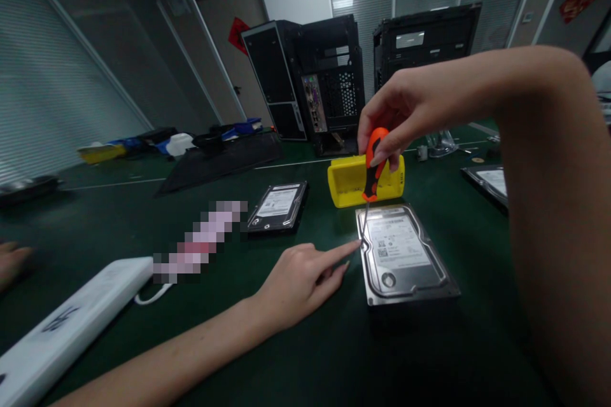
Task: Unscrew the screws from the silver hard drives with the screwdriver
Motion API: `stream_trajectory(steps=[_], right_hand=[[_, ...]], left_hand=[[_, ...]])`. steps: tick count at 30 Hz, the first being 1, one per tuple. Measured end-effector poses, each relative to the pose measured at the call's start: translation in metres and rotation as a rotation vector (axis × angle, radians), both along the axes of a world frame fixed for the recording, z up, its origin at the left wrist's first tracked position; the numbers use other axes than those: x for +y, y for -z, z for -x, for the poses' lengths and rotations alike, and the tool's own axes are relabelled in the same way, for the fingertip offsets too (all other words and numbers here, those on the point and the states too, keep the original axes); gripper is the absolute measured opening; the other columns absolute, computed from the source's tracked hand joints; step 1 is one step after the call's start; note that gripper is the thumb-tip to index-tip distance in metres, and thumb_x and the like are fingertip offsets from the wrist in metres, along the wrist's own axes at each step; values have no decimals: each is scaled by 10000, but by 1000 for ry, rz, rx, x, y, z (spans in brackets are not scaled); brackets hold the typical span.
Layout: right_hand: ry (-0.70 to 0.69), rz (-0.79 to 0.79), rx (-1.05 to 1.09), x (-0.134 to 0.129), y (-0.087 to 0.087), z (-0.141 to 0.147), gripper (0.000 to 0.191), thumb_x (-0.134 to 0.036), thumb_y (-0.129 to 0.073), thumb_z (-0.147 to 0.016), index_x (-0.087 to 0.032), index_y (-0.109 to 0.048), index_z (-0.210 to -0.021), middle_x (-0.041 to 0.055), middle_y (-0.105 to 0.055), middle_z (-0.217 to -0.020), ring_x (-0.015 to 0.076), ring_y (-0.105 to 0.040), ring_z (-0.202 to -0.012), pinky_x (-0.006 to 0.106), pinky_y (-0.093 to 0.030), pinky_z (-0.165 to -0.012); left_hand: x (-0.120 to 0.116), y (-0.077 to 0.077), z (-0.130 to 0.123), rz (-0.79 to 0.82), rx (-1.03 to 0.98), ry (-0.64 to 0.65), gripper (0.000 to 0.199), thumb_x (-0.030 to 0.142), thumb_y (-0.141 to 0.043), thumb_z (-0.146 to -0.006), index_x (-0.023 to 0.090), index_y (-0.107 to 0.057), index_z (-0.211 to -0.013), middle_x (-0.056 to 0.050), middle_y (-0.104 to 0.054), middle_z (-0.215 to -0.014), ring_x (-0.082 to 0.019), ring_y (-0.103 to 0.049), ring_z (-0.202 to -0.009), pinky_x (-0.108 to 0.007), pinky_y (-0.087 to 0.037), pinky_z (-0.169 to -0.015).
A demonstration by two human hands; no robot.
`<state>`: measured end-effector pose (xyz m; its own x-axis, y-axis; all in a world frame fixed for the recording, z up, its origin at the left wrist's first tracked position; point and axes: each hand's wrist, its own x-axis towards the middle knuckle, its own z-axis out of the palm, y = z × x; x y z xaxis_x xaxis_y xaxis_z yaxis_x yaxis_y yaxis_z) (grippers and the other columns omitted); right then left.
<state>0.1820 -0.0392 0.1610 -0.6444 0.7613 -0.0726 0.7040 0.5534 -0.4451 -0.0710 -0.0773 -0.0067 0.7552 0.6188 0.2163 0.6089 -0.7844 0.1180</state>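
Observation:
A silver hard drive [401,248] with a white label lies flat on the green table, label up. My right hand [396,114] grips the orange-and-black handle of a screwdriver [375,172] from above. The screwdriver stands nearly upright, its tip at the drive's left edge. Close to that tip, the outstretched index finger of my left hand [305,276] touches the same edge; the other fingers are loosely bent and hold nothing. Just behind the drive is a yellow bin [341,187], partly covered by my right hand and the screwdriver. Any screw under the tip is too small to make out.
A second hard drive [277,206] lies left of the bin, another [491,178] at the right, partly behind my forearm. Two black computer cases [329,76] [429,38] stand at the back. A white box [71,318] is front left. Another person's hand [12,264] shows at the left edge.

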Motion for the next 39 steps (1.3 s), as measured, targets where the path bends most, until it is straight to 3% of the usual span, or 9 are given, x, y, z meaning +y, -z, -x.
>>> stream_trajectory(steps=[39], right_hand=[[-28, -40, 10, -6, 2, 13, 449, -465, -611, -688, -236, -640, -1073, 25, -642, -1048, 185, -601, -942, 281, -493, -767]], left_hand=[[-3, 3, 4, 4, -30, -6, 354, 252, -426, -898, 261, -437, -1252, 44, -507, -584, -113, -490, -553, -222, -369, -539]])
